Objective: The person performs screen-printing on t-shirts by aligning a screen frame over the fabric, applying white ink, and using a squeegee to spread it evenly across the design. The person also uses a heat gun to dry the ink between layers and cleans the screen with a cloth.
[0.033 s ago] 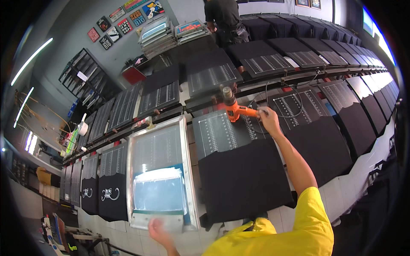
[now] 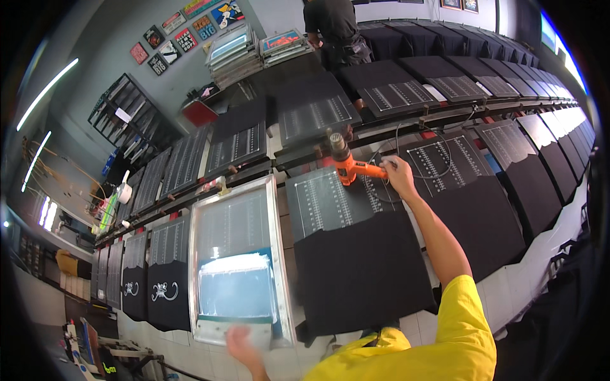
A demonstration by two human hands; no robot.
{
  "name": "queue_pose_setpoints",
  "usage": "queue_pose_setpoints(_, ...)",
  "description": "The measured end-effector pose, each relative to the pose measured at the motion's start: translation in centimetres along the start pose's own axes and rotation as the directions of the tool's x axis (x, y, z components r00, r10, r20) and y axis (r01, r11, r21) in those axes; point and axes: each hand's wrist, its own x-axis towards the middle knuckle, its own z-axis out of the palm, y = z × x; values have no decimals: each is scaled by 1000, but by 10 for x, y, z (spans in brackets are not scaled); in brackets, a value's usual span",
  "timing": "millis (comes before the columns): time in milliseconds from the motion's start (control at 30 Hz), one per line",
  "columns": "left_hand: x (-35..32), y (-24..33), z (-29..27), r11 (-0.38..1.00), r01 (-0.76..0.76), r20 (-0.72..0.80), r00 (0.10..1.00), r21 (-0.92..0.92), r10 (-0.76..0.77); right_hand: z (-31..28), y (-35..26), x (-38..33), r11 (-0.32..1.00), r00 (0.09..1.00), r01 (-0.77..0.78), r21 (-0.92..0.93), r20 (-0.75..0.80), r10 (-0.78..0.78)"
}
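Note:
My right hand (image 2: 400, 176) is closed around the handle of an orange heat gun (image 2: 348, 170). Its metal nozzle points away from me, above a dark printing board (image 2: 321, 203) marked with white rulers. A black T-shirt (image 2: 362, 273) is stretched over the near part of that board. To its left lies a metal-framed printing screen (image 2: 277, 219) with blue mesh and a band of white ink (image 2: 235, 265). A wide squeegee (image 2: 213, 331) with a green edge rests across the screen's near end. Beside it my left hand (image 2: 241, 345) is smeared by motion, its fingers unclear.
Further boards with black shirts run along both sides; a shirt (image 2: 166, 289) at left carries a white print. A black cable (image 2: 448, 152) loops behind the heat gun. Across the rail (image 2: 298, 159) stands another person (image 2: 337, 38), near stacked screens (image 2: 235, 54).
My left hand has shifted slightly to the right by the squeegee. The heat gun has dipped a little toward me, still in my right hand.

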Motion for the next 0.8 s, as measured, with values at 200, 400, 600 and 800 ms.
queue_pose_setpoints(200, -49, 26, 86, 988, 105, 261, 963, -114, -72, 42, 30, 120, 941, 991, -54, -335, 96, 91)
queue_pose_setpoints(400, -69, 58, 101, 966, 258, 361, 899, 23, -249, 101, 39, 184, 682, 984, 139, -718, 179, -12)
queue_pose_setpoints(600, -78, 78, 109, 941, 331, 205, 919, 70, -338, 133, 71, 216, 623, 988, 83, -778, 147, 52)
queue_pose_setpoints(800, -75, 106, 118, 848, 500, 180, 831, 177, -527, 112, 78, 252, 996, 981, -41, -85, -195, 23)
